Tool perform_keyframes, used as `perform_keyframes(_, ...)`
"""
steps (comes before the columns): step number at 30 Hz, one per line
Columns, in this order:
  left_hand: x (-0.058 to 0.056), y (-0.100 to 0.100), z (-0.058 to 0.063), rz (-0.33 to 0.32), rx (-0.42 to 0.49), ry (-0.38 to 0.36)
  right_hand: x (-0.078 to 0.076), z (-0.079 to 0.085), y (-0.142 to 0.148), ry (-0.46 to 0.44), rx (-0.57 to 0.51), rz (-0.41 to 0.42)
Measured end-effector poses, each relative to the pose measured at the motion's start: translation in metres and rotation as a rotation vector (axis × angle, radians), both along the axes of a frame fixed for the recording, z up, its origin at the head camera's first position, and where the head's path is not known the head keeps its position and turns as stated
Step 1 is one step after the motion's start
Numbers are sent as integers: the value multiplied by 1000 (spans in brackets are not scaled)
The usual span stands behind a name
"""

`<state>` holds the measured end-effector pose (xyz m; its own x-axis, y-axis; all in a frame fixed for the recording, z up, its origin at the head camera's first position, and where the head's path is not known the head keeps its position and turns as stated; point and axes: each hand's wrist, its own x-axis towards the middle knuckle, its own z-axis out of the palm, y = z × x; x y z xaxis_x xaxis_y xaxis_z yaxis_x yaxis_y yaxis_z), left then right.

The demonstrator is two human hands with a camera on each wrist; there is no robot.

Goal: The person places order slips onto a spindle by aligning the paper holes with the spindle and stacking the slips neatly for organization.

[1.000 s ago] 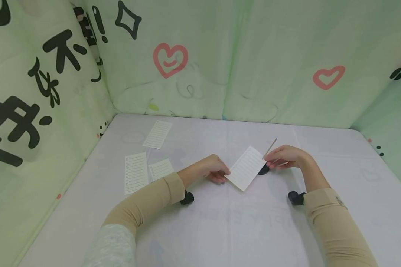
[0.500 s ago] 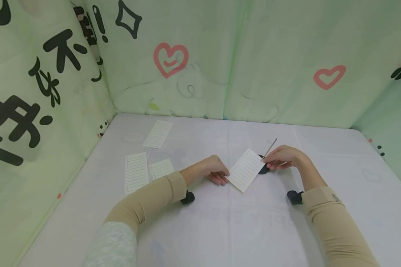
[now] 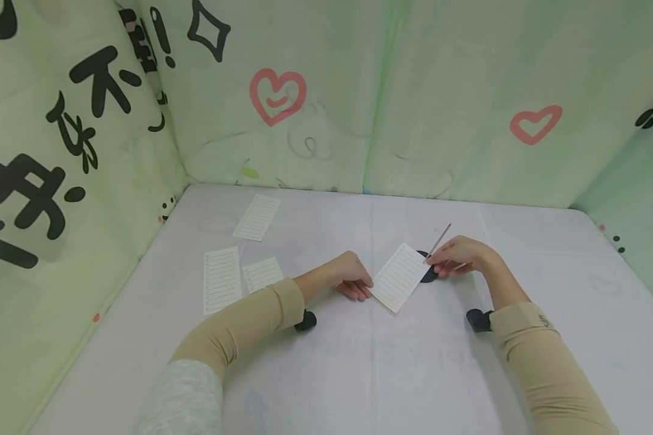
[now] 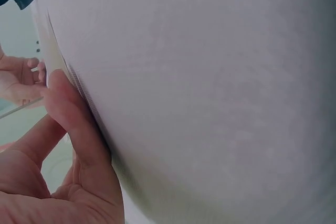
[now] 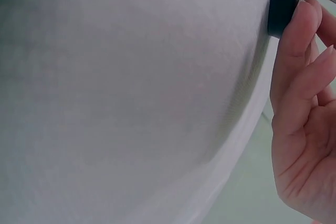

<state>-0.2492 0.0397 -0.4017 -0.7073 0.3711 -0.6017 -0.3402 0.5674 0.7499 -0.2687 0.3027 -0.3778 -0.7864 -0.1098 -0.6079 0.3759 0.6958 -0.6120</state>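
A stack of lined white cards [image 3: 398, 279] is held tilted above the table between my hands. My left hand [image 3: 352, 277] pinches its lower left edge between thumb and fingers. At the upper right corner my right hand [image 3: 459, 257] pinches a thin pale stick [image 3: 441, 237], whose lower end meets the card corner; whether it passes through cannot be seen. Partly behind the cards, just under the right fingertips, lies a black round object [image 3: 430, 275]. It appears in the right wrist view as a thick dark edge [image 5: 283, 6] beside the fingertips.
Three more lined cards lie to the left: one far back [image 3: 257, 218], one nearer [image 3: 221, 280], and one [image 3: 262, 273] partly covered by the left sleeve [image 3: 266, 308]. Green printed curtains [image 3: 441, 90] stand beyond the white table [image 3: 413, 374].
The far corner of the cards has dropped slightly, and more of the black object shows behind them. My right hand has shifted a little left with the stick. The left hand barely moved.
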Motion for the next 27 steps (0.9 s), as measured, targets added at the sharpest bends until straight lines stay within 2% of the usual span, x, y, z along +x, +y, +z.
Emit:
perform_keyframes(9,-2,-3,-1,4,12,-5,0,-2,2,4,-8,-2)
perform_keyframes(14,-1,-8,5,-24,-22,47,-1,-3,2,2,-12,-11)
perform_keyframes(18,-3,-21,15,-57,-29,102,-1,-3,2,-5,-9,-17)
perform_keyframes(22,-3,-38,24,-85,-20,215,0,-3,2,-2,-12,-10)
perform_keyframes(27,6,-61,32,-187,-151,487,1,-2,1,3,-13,-1)
